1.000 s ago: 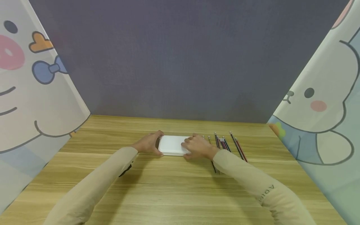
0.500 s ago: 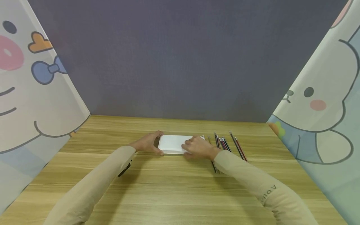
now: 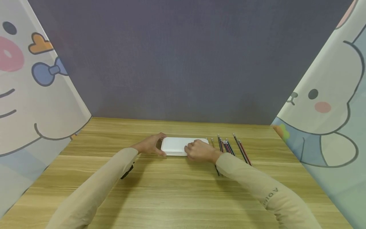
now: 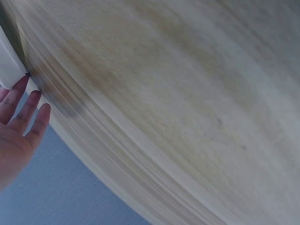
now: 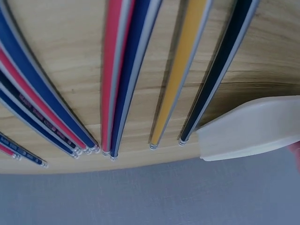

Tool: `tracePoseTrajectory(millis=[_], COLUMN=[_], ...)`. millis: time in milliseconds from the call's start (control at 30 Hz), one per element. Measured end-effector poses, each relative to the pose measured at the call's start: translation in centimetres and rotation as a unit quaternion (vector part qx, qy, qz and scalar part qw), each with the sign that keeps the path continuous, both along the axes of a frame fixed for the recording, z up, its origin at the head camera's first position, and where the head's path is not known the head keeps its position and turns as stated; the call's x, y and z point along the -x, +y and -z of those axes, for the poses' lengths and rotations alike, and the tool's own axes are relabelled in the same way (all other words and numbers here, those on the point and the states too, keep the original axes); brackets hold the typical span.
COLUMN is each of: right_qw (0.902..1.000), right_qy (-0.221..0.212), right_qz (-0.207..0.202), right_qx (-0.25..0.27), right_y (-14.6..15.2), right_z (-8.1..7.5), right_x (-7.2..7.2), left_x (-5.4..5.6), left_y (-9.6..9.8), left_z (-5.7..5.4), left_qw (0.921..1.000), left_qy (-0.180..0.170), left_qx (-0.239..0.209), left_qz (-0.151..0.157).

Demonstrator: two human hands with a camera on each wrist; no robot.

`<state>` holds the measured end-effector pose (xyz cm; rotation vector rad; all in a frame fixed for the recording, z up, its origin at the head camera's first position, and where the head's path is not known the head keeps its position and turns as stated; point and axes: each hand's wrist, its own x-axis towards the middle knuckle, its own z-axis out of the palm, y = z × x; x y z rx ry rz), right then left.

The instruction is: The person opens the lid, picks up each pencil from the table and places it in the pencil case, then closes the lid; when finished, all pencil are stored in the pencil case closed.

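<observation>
White case [image 3: 174, 144]: left hand [image 3: 150, 145] wide, gripping left end; right hand [image 3: 200, 150], curled tighter than before, holding front side.

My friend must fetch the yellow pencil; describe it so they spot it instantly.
On the wooden table, find the white case, then the pencils to its right in the head view. The yellow pencil lies second from the case, between a dark pencil and a blue pencil; it alone is yellow.
</observation>
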<state>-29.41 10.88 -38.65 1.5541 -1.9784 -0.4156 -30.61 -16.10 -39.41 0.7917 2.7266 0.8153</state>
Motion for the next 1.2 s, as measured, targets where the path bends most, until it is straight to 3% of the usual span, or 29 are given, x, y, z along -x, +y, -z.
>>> tracePoseTrajectory(millis=[333,500,933,1200], right_qw=[0.9985,0.9979,0.9985,0.9981], right_qy=[0.035,0.039,-0.040,-0.053], right_qz=[0.011,0.012,0.038,0.032], right_qx=[-0.042,-0.050,-0.006,0.004], right_y=[-0.2,-0.2,0.3,0.8], right_z=[-0.3,-0.4,-0.7,-0.7], right_x=[-0.2,-0.1,0.1,0.3], left_x=[-0.1,0.0,0.0,0.0], left_y=[0.1,0.0,0.0,-0.1], left_z=[-0.3,-0.4,-0.2,0.1], left_qw=[0.9998,0.9999,0.9998,0.9997], left_qy=[-0.019,-0.004,0.012,0.018], left_qx=[-0.008,-0.010,-0.010,-0.016], left_qz=[-0.007,0.001,0.011,0.007])
